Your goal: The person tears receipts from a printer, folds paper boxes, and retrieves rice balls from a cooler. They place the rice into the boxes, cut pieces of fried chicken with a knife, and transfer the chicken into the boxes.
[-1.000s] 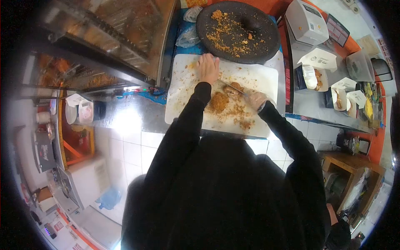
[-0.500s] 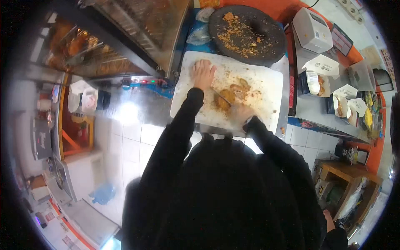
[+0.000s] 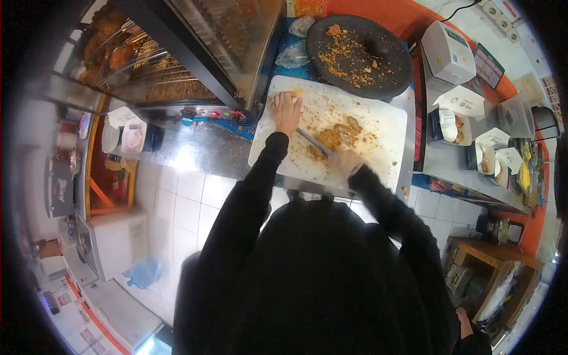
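A white cutting board (image 3: 378, 115) lies on the counter, scattered with brown crumbs. Pieces of fried chicken (image 3: 342, 135) sit near its middle. My left hand (image 3: 286, 111) rests flat on the board's left part, fingers spread, touching only the board. My right hand (image 3: 345, 162), blurred, grips the handle of a knife (image 3: 313, 142) whose blade lies across the board pointing up-left, just left of the chicken. Both arms are in black sleeves.
A round dark tray (image 3: 361, 56) with crumbs sits behind the board. A glass display case (image 3: 195, 53) with fried food stands at left. At right are a white machine (image 3: 448, 52), open paper boxes with food (image 3: 452, 118), and a clear container (image 3: 513, 115).
My right hand with the knife has drawn back toward the board's near edge, and the blade now lies left of the chicken. My left hand stays on the board.
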The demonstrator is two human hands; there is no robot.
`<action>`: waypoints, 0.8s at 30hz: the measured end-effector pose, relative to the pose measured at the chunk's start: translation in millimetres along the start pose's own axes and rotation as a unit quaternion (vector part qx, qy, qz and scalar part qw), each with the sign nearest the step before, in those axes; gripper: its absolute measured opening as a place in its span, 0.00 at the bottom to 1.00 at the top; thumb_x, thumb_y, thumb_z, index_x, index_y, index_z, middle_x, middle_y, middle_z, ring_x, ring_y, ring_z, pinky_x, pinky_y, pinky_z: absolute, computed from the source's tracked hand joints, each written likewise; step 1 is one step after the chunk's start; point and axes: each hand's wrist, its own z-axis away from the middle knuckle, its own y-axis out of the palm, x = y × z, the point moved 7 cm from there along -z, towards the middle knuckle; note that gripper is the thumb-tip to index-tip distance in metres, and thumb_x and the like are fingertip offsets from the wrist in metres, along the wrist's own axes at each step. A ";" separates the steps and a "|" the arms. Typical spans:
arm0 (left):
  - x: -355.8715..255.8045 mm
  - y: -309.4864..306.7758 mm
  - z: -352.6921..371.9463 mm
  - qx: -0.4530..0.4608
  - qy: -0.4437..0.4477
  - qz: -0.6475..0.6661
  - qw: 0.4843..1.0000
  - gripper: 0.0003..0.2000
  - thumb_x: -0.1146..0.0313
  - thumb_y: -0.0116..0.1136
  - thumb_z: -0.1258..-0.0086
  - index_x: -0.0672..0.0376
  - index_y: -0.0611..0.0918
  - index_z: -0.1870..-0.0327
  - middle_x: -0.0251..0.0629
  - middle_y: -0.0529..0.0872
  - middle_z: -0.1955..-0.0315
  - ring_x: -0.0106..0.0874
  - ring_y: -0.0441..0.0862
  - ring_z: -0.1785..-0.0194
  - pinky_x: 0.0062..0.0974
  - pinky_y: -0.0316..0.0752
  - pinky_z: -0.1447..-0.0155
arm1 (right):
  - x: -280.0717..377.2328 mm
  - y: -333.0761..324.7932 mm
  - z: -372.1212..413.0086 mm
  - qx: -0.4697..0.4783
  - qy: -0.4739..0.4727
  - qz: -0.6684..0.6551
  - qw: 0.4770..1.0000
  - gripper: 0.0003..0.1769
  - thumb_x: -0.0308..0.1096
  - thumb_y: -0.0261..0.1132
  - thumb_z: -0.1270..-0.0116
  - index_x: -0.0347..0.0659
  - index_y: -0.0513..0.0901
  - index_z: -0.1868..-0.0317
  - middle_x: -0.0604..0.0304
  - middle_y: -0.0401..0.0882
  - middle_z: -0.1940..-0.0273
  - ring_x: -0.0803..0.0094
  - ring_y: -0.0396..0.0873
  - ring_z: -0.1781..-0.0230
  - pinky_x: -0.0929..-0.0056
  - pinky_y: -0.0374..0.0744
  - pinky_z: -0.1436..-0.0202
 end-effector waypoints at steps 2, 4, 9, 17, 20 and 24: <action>-5.2 -13.0 0.4 -0.041 0.005 0.029 0.999 0.12 0.63 0.48 0.39 0.61 0.70 0.61 0.42 0.72 0.64 0.40 0.66 0.56 0.36 0.57 0.52 | 5.0 -51.9 30.0 -0.242 -0.456 -0.133 0.846 0.15 0.42 0.55 0.44 0.43 0.78 0.61 0.51 0.77 0.74 0.59 0.77 0.74 0.64 0.75 0.71; -30.8 -62.1 14.2 -0.165 0.046 0.130 0.977 0.14 0.62 0.48 0.39 0.64 0.70 0.60 0.44 0.71 0.63 0.40 0.65 0.56 0.35 0.57 0.50 | -8.2 -83.1 29.6 -0.110 -0.209 0.080 0.968 0.13 0.43 0.50 0.39 0.49 0.78 0.60 0.55 0.77 0.73 0.64 0.76 0.72 0.66 0.74 0.71; -33.3 -110.1 78.9 -0.173 -0.033 0.161 0.971 0.14 0.63 0.45 0.38 0.65 0.69 0.59 0.44 0.70 0.63 0.39 0.63 0.55 0.33 0.56 0.49 | -67.6 -132.7 7.5 -0.172 0.026 0.052 0.983 0.30 0.55 0.53 0.45 0.33 0.71 0.59 0.43 0.74 0.66 0.53 0.74 0.66 0.61 0.72 0.63; 43.9 -176.6 174.5 -0.246 -0.254 0.140 0.925 0.15 0.60 0.39 0.34 0.65 0.69 0.60 0.41 0.69 0.64 0.33 0.66 0.58 0.26 0.59 0.52 | -11.8 -93.9 -0.5 -0.347 -0.157 0.054 0.923 0.50 0.65 0.58 0.55 0.38 0.57 0.39 0.40 0.56 0.41 0.45 0.52 0.39 0.54 0.54 0.38; 49.6 -188.9 194.0 -0.234 -0.278 0.081 0.928 0.14 0.62 0.37 0.32 0.65 0.70 0.61 0.40 0.70 0.63 0.31 0.66 0.57 0.26 0.59 0.50 | -18.4 -87.4 -8.8 -0.346 -0.087 -0.061 0.932 0.45 0.61 0.56 0.48 0.42 0.55 0.37 0.41 0.55 0.39 0.47 0.50 0.37 0.56 0.54 0.37; 53.8 -186.5 212.4 -0.246 -0.305 0.110 0.914 0.13 0.62 0.37 0.33 0.64 0.70 0.62 0.38 0.70 0.64 0.29 0.67 0.59 0.25 0.60 0.52 | -19.9 -90.5 -12.7 -0.264 -0.155 -0.162 0.938 0.46 0.62 0.57 0.51 0.47 0.53 0.36 0.43 0.55 0.39 0.48 0.53 0.37 0.54 0.55 0.38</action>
